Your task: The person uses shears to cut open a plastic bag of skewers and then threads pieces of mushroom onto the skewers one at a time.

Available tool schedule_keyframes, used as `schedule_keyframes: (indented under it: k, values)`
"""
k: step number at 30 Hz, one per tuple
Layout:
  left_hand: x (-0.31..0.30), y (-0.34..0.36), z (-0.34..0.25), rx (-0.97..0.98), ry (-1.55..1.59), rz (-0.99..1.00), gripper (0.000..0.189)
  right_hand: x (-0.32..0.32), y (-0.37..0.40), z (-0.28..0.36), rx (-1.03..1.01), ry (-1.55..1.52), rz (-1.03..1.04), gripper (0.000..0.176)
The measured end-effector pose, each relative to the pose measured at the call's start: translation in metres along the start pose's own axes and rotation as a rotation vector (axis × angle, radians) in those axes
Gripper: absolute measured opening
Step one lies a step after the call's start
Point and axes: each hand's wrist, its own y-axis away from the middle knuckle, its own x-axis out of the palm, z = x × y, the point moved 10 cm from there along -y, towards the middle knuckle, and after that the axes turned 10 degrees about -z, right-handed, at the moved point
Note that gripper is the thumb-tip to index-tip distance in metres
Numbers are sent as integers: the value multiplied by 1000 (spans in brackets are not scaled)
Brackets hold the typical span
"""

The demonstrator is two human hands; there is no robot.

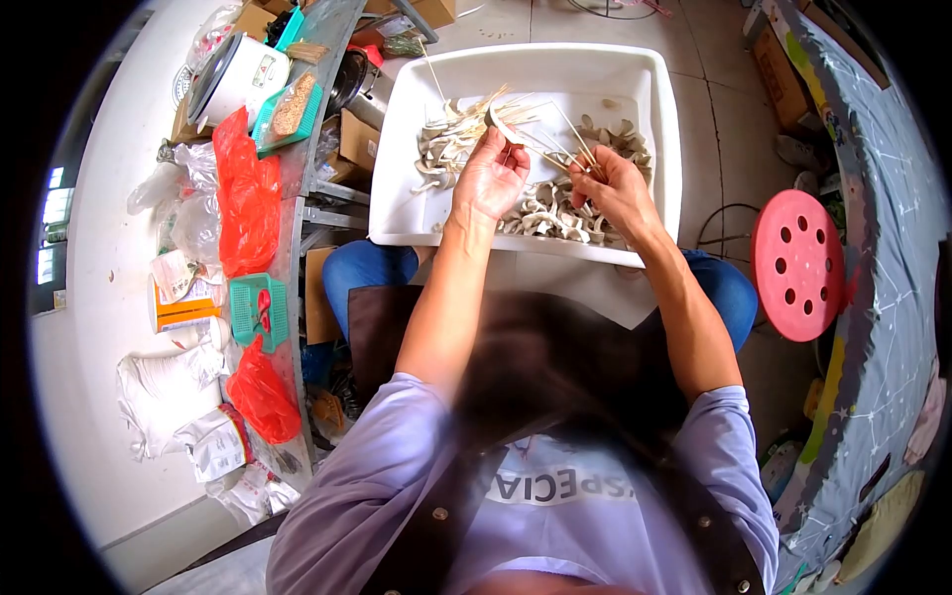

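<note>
A white plastic tub stands in front of my knees. Over it my left hand pinches a pale oyster mushroom piece between thumb and fingers. Closed around a few thin bamboo skewers is my right hand, their tips pointing up and to the left, some toward the mushroom piece. A heap of loose oyster mushrooms lies below and right of my hands in the tub. At the tub's left side, skewers threaded with mushrooms are piled together.
A cluttered bench at left bears red plastic bags, a green basket with red-handled scissors and a white rice cooker. A round pink stool stands at right, beside a bed with a grey patterned cover.
</note>
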Motion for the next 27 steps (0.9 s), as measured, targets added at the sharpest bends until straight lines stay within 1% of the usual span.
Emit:
schedule_keyframes:
  k: [3,7,9,12,16,19,22,27]
  values:
    - [4,2,-2,27,-15,18,20,0,1,3,-13,46,-3,8]
    - [8,4,-1,47,-55,29,19,1,2,6,-12,29,-15,7]
    - [7,2,1,40,-19,23,18,3,6,10,-9,6,-24,5]
    - [9,2,3,16,17,39,16,5,8,14,-13,44,-20,5]
    - [12,4,8,-26,60,73,16,4,8,12,3,18,-50,5]
    - [14,8,12,-41,78,61,16,5,9,13,-14,11,-65,6]
    - [9,4,12,-3,10,71,17,6,8,7,-25,36,-80,7]
    - [7,5,9,87,-84,27,8,4,10,11,-10,113,-100,9]
